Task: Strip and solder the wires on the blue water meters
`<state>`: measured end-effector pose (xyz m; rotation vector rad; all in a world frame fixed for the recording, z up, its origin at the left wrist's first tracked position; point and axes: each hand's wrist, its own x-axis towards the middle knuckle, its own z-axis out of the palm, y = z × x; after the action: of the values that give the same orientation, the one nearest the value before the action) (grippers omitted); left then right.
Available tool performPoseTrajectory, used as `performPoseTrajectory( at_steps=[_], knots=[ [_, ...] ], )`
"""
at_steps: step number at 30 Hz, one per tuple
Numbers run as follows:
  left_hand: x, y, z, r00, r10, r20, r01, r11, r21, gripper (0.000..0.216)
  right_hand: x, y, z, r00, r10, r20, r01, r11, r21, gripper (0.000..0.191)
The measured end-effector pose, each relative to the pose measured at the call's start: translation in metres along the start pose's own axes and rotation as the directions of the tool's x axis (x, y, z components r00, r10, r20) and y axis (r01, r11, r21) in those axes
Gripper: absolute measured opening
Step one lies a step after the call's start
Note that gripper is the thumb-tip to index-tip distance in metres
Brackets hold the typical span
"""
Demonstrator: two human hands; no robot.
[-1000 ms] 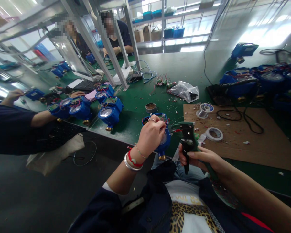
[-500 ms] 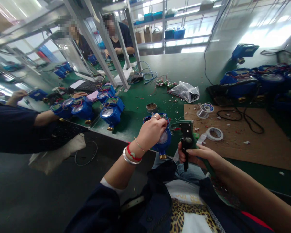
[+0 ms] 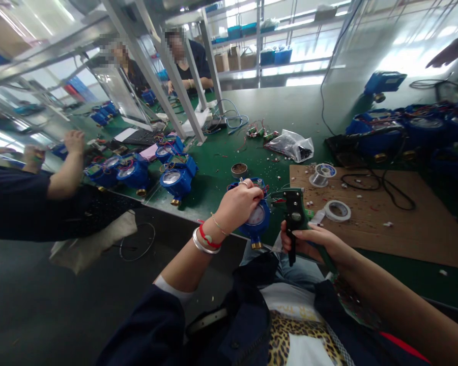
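A blue water meter (image 3: 256,216) with a brass end stands at the table's front edge, its upper housing open on loose wires. My left hand (image 3: 241,200) is closed in a pinch over that housing, on thin wires whose ends are largely hidden by the fingers. Just right of the meter, my right hand (image 3: 315,240) wraps round the handles of a wire stripper (image 3: 295,206), dark with green parts. The stripper's jaws point left, toward the wires beside my left fingers.
A small round tin (image 3: 239,169) stands behind the meter. Solder wire (image 3: 322,174) and a tape roll (image 3: 337,210) lie on cardboard (image 3: 404,229). More meters (image 3: 175,178) stand left, others (image 3: 381,132) right. A plastic bag (image 3: 290,144) lies behind. A co-worker's arm (image 3: 66,173) reaches in left.
The co-worker's hand at left has lifted from the meters. Another person's hand has appeared at the upper right. My hands, the meter and the wire stripper have hardly moved.
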<state>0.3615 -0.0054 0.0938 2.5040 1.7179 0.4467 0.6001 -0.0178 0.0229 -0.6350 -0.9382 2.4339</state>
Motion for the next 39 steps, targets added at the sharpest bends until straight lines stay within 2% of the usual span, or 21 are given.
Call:
performPoseTrajectory(
  at_steps=[7, 12, 16, 19, 22, 29, 34, 39],
  knots=[
    [0.003, 0.001, -0.002, 1.0, 0.016, 0.019, -0.017, 0.998, 0.065, 0.012, 0.0, -0.001, 0.003, 0.999, 0.022, -0.032, -0.022, 1.0, 0.0, 0.027],
    [0.004, 0.005, -0.002, 0.999, 0.02, 0.037, -0.025, 0.989, 0.144, 0.017, 0.002, -0.002, 0.002, 1.0, 0.025, -0.001, -0.025, 1.0, 0.004, 0.028],
    [0.002, 0.007, 0.001, 0.999, 0.038, -0.001, -0.037, 0.987, 0.156, 0.019, 0.002, -0.003, 0.003, 0.999, 0.036, 0.001, -0.036, 0.999, -0.001, 0.028],
    [-0.002, 0.005, 0.004, 0.997, 0.034, -0.065, -0.029, 0.997, 0.072, 0.021, 0.002, -0.003, 0.004, 0.999, 0.032, 0.007, -0.032, 0.999, 0.002, 0.027],
    [-0.009, 0.0, 0.008, 0.989, 0.052, -0.137, -0.065, 0.994, -0.092, 0.021, 0.001, -0.002, 0.002, 1.0, 0.019, 0.01, -0.019, 1.0, 0.006, 0.028],
    [-0.025, -0.011, 0.016, 0.953, 0.042, -0.299, -0.162, 0.906, -0.391, 0.015, -0.003, -0.002, -0.002, 0.999, -0.013, 0.048, 0.013, 1.0, 0.002, 0.025],
    [-0.026, -0.014, 0.026, 0.938, 0.071, -0.338, -0.225, 0.868, -0.443, 0.012, -0.005, -0.006, 0.002, 0.999, -0.018, 0.041, 0.019, 0.999, -0.025, 0.027],
    [-0.025, -0.011, 0.023, 0.936, 0.113, -0.333, -0.238, 0.901, -0.362, 0.008, -0.006, -0.007, 0.003, 1.0, -0.016, 0.022, 0.016, 0.999, -0.03, 0.027]
  ],
)
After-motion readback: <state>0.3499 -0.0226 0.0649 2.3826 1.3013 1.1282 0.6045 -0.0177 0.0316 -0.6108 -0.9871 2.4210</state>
